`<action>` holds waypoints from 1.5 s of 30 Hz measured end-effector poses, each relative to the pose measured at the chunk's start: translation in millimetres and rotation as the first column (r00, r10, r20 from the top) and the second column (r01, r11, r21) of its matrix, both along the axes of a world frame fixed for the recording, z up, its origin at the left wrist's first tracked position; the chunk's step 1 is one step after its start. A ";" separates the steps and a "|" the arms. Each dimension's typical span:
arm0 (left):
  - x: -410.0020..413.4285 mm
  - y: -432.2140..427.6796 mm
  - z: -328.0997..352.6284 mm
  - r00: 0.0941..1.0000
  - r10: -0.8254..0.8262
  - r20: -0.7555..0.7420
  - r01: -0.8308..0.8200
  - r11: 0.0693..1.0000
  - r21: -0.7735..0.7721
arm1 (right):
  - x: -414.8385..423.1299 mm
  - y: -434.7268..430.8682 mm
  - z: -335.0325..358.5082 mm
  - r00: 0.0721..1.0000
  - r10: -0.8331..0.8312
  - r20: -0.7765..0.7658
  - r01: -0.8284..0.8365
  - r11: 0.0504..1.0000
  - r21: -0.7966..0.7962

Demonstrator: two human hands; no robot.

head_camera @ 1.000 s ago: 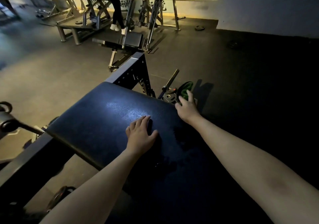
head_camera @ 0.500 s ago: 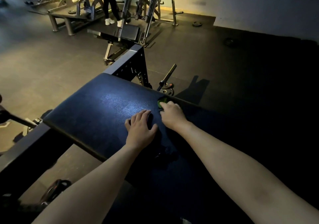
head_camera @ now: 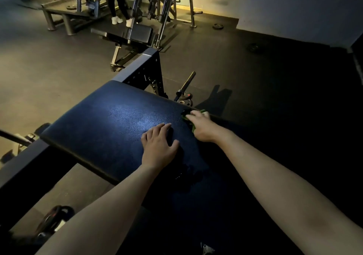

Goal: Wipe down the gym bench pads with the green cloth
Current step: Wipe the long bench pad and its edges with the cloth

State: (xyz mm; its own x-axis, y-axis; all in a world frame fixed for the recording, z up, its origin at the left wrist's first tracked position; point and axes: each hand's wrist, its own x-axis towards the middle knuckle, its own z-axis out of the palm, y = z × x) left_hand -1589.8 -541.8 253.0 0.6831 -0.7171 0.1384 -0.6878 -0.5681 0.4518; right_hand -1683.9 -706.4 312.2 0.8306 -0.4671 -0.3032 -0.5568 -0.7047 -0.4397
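On the dark blue bench pad (head_camera: 110, 129), near its right-hand edge, the right hand (head_camera: 204, 127) presses the green cloth (head_camera: 185, 117) down against the vinyl, fingers curled over it so that only a few green scraps show at the fingertips and under the palm; most of the cloth is hidden beneath the hand. Just beside it, the left hand (head_camera: 158, 146) lies flat on the pad with its fingers spread and straight, holding nothing, and looks to be bracing the person's weight. The chief risk, as I judge it, comes from how close the cloth sits to the pad's edge: a stroke carried outward could run the cloth off the rim and drop it toward the barbell sleeve (head_camera: 186, 84) and the weight plate (head_camera: 185, 100) on the floor just past that side. A 2nd risk is the bunching; a wadded cloth touches little surface, so strokes could leave unwiped strips, and the dim light would make missed patches hard to spot. The left hand also covers part of the pad, so the area beneath it goes uncleaned unless it shifts. Whether the vinyl is damp I cannot tell, though the bright sheen near the pad's middle suggests a slick surface where a braced palm might slide.
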 end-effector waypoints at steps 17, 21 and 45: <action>0.1 1.9 1.2 1.000 -0.022 -0.007 0.023 1.000 0.014 | -17.5 -23.1 -27.7 0.938 -0.304 0.168 0.346 0.862 -0.370; -1.5 1.6 1.8 1.000 -0.022 0.002 0.022 0.999 0.023 | -21.4 -34.3 -28.8 0.913 -0.381 0.144 0.407 0.830 -0.381; 0.0 2.0 -0.1 1.000 -0.024 0.019 0.024 1.000 0.011 | -26.1 -21.5 -41.6 0.906 -0.356 0.228 0.413 0.862 -0.294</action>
